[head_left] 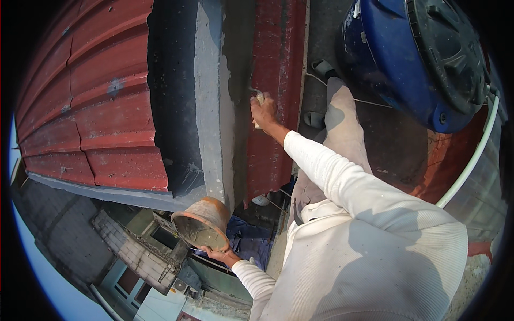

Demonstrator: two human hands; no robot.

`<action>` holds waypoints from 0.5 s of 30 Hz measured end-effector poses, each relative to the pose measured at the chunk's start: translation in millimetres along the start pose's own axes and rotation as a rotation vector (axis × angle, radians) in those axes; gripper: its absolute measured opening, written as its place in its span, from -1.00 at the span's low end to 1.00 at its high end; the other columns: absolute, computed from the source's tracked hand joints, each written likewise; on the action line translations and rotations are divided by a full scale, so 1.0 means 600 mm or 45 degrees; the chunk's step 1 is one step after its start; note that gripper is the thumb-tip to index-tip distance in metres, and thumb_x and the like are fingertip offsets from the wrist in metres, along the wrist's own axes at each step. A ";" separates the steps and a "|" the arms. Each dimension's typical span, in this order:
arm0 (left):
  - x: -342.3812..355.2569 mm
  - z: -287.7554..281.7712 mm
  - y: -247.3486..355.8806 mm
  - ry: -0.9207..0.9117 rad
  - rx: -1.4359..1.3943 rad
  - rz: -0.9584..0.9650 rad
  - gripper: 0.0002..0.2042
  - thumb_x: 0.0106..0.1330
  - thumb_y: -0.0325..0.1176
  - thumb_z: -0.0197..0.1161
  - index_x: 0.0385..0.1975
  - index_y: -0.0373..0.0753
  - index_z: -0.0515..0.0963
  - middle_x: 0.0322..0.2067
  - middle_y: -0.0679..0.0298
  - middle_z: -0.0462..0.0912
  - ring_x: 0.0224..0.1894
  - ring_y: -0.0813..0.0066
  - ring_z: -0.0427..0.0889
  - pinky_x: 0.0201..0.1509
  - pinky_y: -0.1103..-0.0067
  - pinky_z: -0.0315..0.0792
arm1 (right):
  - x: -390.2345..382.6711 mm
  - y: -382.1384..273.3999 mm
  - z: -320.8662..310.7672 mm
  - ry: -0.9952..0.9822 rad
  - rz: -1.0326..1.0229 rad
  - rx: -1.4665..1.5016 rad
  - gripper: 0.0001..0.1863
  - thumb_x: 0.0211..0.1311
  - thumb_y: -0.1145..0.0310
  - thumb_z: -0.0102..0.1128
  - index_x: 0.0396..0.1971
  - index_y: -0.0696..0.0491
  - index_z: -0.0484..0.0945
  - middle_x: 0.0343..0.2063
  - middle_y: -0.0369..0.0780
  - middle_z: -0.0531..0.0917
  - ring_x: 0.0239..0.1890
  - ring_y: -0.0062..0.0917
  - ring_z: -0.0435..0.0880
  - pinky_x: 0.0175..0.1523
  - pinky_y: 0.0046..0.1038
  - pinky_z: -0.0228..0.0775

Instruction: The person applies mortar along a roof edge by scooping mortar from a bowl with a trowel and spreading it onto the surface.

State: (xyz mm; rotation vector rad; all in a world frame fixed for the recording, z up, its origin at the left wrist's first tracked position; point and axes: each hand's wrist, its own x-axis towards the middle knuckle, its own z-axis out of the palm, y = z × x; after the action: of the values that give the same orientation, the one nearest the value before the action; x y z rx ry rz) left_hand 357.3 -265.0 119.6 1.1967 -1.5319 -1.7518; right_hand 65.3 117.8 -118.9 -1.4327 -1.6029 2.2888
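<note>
My left hand (219, 255) grips the rim of a mortar-stained orange-brown bucket (211, 209), tilted with its mouth toward me. Grey mortar (206, 236) coats the inside. Higher up, my right hand (265, 112) is closed round the pale handle of a hand tool (260, 99), likely a trowel. A thin metal neck shows at its upper end; the blade cannot be made out. This hand is over a narrow red metal sheet (273, 155), beside a concrete ledge (209, 101) whose near side has a darker grey, damp-looking band (240, 80).
A ribbed red metal roof (107, 107) lies left beyond a dark gutter-like channel (174, 96). At upper right stands a blue barrel with a black lid (447, 48), near a pale hose (476, 152). My sandalled feet (316, 119) are beside the red sheet. Below the ledge, buildings (136, 243) drop away.
</note>
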 end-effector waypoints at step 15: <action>-0.014 0.007 -0.006 0.009 0.085 0.061 -0.39 0.64 -0.01 0.07 0.59 -0.06 0.20 0.52 0.13 0.32 0.46 -0.04 0.40 0.55 0.06 0.28 | 0.043 -0.014 0.008 -0.101 0.300 0.150 -0.69 0.45 0.26 0.23 -0.02 0.19 0.55 -0.32 -0.06 0.70 -0.44 -0.25 0.75 -0.37 -0.23 0.63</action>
State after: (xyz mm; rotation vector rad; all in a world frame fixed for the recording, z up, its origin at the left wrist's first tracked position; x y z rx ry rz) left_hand 358.5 -255.1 118.5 1.1871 -1.6134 -1.6762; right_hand 43.4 130.0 -129.5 -1.5979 -1.3545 2.5482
